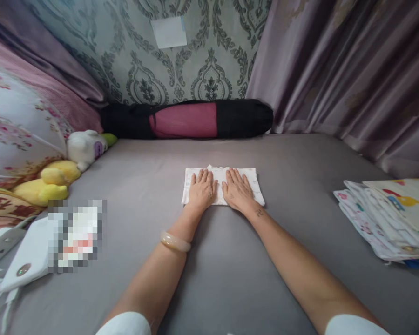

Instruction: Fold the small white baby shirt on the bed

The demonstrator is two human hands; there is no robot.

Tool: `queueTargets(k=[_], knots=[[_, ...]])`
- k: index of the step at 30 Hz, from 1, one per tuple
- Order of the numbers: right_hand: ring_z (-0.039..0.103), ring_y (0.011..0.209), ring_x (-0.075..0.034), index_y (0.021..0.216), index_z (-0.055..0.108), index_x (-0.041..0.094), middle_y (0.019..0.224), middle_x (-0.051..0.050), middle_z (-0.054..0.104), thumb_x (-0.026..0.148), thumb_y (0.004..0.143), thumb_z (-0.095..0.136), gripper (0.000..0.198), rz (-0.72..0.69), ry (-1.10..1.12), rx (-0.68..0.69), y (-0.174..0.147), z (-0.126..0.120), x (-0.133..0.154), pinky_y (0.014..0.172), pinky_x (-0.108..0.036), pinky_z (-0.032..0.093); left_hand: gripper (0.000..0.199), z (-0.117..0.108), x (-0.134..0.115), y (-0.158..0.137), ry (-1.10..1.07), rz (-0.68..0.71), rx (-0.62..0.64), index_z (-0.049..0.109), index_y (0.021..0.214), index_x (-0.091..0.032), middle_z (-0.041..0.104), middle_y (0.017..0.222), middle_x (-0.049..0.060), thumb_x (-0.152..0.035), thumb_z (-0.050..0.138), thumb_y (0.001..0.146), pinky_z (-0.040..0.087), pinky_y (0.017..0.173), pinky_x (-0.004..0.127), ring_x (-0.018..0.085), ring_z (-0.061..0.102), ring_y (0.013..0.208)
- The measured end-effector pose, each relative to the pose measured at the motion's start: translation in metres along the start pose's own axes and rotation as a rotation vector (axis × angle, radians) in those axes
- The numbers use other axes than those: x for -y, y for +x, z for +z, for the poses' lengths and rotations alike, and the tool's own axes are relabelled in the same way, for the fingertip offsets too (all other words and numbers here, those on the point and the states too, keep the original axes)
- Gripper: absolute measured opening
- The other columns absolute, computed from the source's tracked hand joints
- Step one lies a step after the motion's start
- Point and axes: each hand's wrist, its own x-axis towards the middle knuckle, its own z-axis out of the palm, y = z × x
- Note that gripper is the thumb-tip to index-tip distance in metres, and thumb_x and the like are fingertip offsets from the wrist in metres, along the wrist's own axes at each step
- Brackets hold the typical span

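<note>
A folded white cloth (pixel 219 176) with a faint print lies flat on the grey bed sheet (pixel 226 260), in the middle of the head view. My left hand (pixel 203 190) rests palm down on its left half, fingers stretched out and pointing away from me. On the right half, my right hand (pixel 238 190) lies flat in the same way, fingers slightly spread. A gap of bare cloth shows between the two thumbs. The palms hide part of the cloth's surface.
A stack of folded printed cloths (pixel 387 218) sits at the right. Along the wall lies a long black and pink bag (pixel 185 121). Plush toys (pixel 42 186) and a floral pillow (pixel 17 125) line the left, near a white device with cables (pixel 31 253) and a power strip (pixel 3 244).
</note>
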Motion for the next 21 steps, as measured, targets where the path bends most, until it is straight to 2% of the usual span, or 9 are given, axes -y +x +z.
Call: queueTargets(k=[3,7,12,16,21], knots=[[0.020,0.146,-0.025,0.151,0.030,0.001,0.158,-0.013,0.025,0.031,0.100,0.025,0.059,0.011,-0.002,0.030,0.0003,0.0026,-0.0012,0.119,-0.046,0.016,0.056,-0.0012,-0.0003,-0.0002,0.006,-0.007,0.061,0.040,0.146,-0.008,0.040,0.153,0.016,-0.038,0.023,0.102,0.025,0.118,0.050,0.028,0.032,0.145],[0.019,0.147,-0.025,0.152,0.030,0.002,0.158,-0.013,0.024,0.032,0.100,0.025,0.059,0.014,-0.009,0.035,0.0009,0.0038,-0.0012,0.119,-0.046,0.015,0.056,-0.0035,-0.0012,-0.0005,0.014,-0.008,0.070,0.039,0.147,-0.008,0.039,0.153,0.015,-0.038,0.023,0.102,0.024,0.118,0.049,0.027,0.031,0.145],[0.020,0.146,-0.026,0.151,0.031,0.001,0.157,-0.015,0.026,0.030,0.100,0.026,0.059,0.018,-0.002,-0.007,-0.0006,0.0034,-0.0021,0.119,-0.045,0.015,0.055,-0.0026,0.0002,-0.0013,-0.006,-0.022,0.027,0.041,0.145,-0.009,0.042,0.152,0.015,-0.037,0.024,0.101,0.025,0.118,0.048,0.026,0.034,0.144],[0.021,0.146,-0.028,0.150,0.031,-0.001,0.157,-0.018,0.025,0.030,0.100,0.027,0.059,0.085,-0.016,-0.071,-0.0021,0.0056,-0.0060,0.119,-0.046,0.014,0.056,-0.0013,0.0027,-0.0024,0.005,-0.094,-0.046,0.043,0.144,-0.007,0.043,0.151,0.017,-0.038,0.022,0.101,0.022,0.119,0.049,0.027,0.033,0.144],[0.025,0.144,-0.029,0.149,0.032,-0.002,0.156,-0.020,0.028,0.032,0.101,0.028,0.060,0.124,-0.015,-0.013,-0.0016,0.0083,-0.0090,0.118,-0.047,0.016,0.057,-0.0032,0.0031,-0.0039,0.020,-0.113,0.000,0.043,0.142,-0.004,0.042,0.151,0.020,-0.038,0.023,0.101,0.025,0.118,0.049,0.029,0.035,0.143]])
